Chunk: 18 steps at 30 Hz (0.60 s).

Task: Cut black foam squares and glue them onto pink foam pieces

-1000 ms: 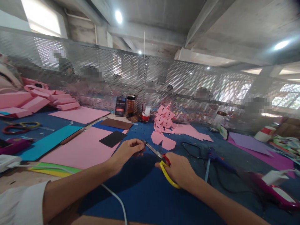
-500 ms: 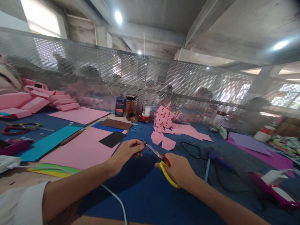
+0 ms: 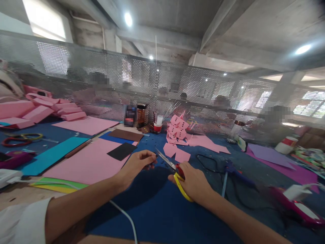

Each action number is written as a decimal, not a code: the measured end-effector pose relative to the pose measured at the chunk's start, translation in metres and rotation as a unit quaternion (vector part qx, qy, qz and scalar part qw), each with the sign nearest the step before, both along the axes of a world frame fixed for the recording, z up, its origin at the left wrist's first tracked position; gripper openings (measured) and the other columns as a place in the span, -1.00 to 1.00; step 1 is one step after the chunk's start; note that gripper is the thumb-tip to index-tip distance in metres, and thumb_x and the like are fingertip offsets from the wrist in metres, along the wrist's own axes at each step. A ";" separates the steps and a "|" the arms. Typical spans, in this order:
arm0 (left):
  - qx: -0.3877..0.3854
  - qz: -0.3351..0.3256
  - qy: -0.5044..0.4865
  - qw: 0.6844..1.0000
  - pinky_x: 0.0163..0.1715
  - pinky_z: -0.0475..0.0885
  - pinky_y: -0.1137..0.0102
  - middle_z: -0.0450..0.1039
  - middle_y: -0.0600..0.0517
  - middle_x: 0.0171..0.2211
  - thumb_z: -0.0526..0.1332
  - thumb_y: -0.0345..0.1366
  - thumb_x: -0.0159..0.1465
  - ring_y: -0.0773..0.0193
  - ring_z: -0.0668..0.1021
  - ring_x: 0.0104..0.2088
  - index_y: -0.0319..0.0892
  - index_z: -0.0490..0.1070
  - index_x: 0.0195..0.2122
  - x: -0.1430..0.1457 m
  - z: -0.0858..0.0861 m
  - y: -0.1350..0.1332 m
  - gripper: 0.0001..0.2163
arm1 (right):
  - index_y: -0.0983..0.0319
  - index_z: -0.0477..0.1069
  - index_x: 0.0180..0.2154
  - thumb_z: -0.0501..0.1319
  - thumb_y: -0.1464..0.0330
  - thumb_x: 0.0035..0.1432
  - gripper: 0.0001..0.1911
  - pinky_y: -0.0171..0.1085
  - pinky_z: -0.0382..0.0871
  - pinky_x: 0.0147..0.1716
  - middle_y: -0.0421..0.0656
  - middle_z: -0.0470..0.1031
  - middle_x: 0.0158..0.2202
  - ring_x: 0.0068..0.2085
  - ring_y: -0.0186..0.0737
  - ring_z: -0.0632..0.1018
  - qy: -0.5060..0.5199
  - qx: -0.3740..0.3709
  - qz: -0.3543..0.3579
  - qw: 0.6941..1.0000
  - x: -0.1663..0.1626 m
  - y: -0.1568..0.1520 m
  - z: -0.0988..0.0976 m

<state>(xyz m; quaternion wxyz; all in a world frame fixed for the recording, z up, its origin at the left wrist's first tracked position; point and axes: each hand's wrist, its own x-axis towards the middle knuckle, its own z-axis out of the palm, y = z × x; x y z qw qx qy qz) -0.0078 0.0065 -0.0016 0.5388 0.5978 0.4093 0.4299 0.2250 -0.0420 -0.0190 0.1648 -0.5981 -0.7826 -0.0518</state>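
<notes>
My right hand (image 3: 194,181) is wrapped round the red and yellow handles of a pair of scissors (image 3: 169,163). Their metal blades point up and left, with the tips just beyond the fingertips of my left hand (image 3: 142,164). The left thumb and forefinger are pinched together on something too small to make out. Small dark bits (image 3: 166,157) lie on the blue table surface (image 3: 152,210) near the blades. Past the scissors are two pink cut paper pieces (image 3: 182,156) and a pink folded-paper stack with black dots (image 3: 177,128).
Left of my hands lie pink sheets (image 3: 91,161), a black paper piece (image 3: 122,151) and a turquoise strip (image 3: 56,152). To the right are a blue glue gun (image 3: 238,174) with its cord and a magenta power strip (image 3: 294,206). A perforated metal screen (image 3: 142,81) closes off the back.
The scissors and my right hand have shifted slightly upward, and the blade tips now stand a little farther above the left fingertips. My left hand has hardly moved.
</notes>
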 end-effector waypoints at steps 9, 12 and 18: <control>-0.003 -0.008 -0.038 0.999 -0.31 0.34 0.44 0.49 0.04 -0.33 0.30 -0.18 0.19 0.32 0.48 -0.37 -0.21 0.48 -0.27 -0.001 -0.003 0.001 -0.80 | 0.17 0.30 -0.26 0.04 -0.16 0.19 -0.48 -0.26 -0.09 -0.48 -0.21 0.45 -0.28 -0.39 -0.17 0.53 -0.006 -0.005 0.003 1.000 0.001 0.002 -0.006; -0.001 -0.006 -0.038 0.999 -0.32 0.34 0.44 0.50 0.03 -0.32 0.30 -0.19 0.18 0.32 0.48 -0.36 -0.20 0.48 -0.28 0.000 -0.003 0.002 -0.81 | 0.17 0.31 -0.25 0.05 -0.15 0.19 -0.49 -0.26 -0.09 -0.48 -0.21 0.46 -0.28 -0.38 -0.17 0.53 -0.001 -0.013 0.003 1.000 0.001 0.001 -0.005; 0.004 -0.005 -0.033 0.999 -0.32 0.34 0.44 0.48 0.03 -0.36 0.29 -0.16 0.19 0.31 0.48 -0.37 -0.21 0.49 -0.29 -0.001 -0.002 0.001 -0.79 | 0.17 0.32 -0.25 0.06 -0.15 0.19 -0.49 -0.26 -0.10 -0.48 -0.20 0.47 -0.27 -0.38 -0.16 0.53 -0.004 -0.020 -0.015 1.000 0.000 0.002 -0.004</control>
